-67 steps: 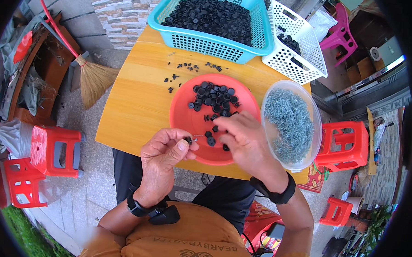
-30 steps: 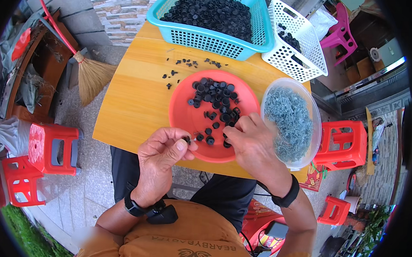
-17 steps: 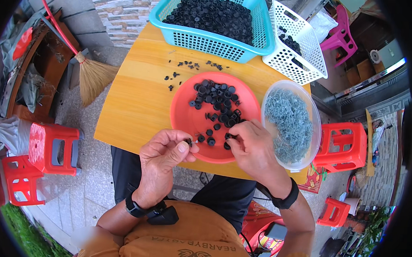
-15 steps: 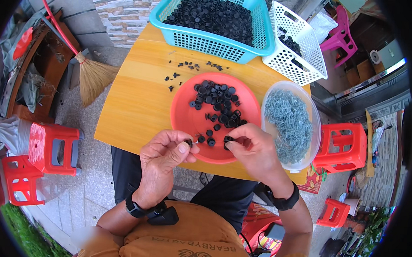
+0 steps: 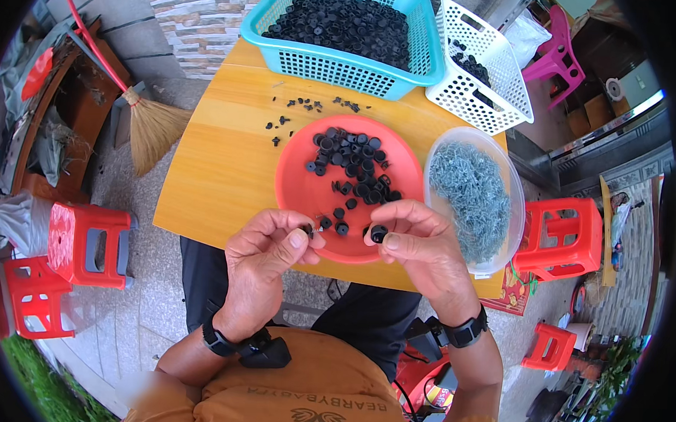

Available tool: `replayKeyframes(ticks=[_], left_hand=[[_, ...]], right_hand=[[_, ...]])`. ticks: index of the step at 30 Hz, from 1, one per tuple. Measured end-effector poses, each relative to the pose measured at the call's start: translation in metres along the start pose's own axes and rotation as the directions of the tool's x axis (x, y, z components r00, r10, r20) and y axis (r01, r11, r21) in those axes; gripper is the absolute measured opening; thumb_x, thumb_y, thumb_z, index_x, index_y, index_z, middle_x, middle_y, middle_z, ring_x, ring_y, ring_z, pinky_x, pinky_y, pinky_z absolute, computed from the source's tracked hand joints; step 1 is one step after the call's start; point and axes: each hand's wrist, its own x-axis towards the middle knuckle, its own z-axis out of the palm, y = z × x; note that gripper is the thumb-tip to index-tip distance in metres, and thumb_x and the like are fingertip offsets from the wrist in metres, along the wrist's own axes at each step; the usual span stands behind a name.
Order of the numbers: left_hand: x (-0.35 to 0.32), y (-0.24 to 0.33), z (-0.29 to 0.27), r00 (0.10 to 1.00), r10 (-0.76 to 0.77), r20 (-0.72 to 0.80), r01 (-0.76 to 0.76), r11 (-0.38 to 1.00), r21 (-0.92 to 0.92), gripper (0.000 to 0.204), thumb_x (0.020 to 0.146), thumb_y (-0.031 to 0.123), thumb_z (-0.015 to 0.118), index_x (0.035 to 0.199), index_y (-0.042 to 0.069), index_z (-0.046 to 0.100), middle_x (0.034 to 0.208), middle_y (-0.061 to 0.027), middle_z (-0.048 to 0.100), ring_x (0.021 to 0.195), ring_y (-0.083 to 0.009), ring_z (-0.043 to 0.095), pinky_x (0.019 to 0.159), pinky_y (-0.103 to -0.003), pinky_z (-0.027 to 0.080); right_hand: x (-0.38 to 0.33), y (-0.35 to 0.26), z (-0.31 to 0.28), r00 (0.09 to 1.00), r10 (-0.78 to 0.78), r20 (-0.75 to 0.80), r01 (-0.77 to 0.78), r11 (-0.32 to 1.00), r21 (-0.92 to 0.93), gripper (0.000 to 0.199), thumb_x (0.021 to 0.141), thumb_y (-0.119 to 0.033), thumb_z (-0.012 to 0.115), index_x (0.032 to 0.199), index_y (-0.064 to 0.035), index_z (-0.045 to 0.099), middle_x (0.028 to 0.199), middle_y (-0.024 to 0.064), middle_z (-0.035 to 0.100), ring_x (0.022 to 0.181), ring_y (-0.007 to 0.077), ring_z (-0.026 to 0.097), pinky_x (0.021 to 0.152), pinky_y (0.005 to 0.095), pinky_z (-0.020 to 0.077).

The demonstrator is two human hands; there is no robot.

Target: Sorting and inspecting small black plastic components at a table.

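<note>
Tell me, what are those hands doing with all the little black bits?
A person sits at a wooden table, working over a red plate of small black caps. The right hand pinches one black cap in its fingertips. The left hand pinches a smaller dark piece beside it. A clear bowl of thin grey metal bits sits to the right. A blue basket full of black caps and a white basket stand at the far edge.
</note>
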Motion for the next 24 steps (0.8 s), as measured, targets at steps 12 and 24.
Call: replayKeyframes(ticks=[12,24], left_hand=[[-0.0007,0.001,-0.0016,1.0,0.023,-0.017,-0.023,1.0,0.006,0.017,0.086,0.009,0.057,0.097,-0.004,0.057,0.084,-0.0118,0.063,0.07,-0.0137,0.06,0.067,-0.025,0.05],[-0.0016,-0.0013,-0.005,1.0,0.012,-0.024,-0.013,1.0,-0.024,0.017,0.087,0.009,0.057,0.097,-0.005,0.057,0.085,-0.0119,0.063,0.07,-0.0138,0.06,0.067,-0.025,0.05]], right_hand=[[-0.0007,0.0047,0.0015,0.994,0.025,0.108,-0.032,0.998,0.062,0.026,0.075,-0.001,0.066,0.1,0.001,0.059,0.088,0.0078,0.063,0.079,0.0119,0.06,0.064,0.0219,0.0458],[0.0009,0.0089,0.0067,0.996,0.033,0.085,-0.034,0.999,0.006,0.026,0.073,0.001,0.069,0.097,0.0,0.06,0.086,0.0056,0.063,0.078,0.0106,0.059,0.067,0.0212,0.0469]])
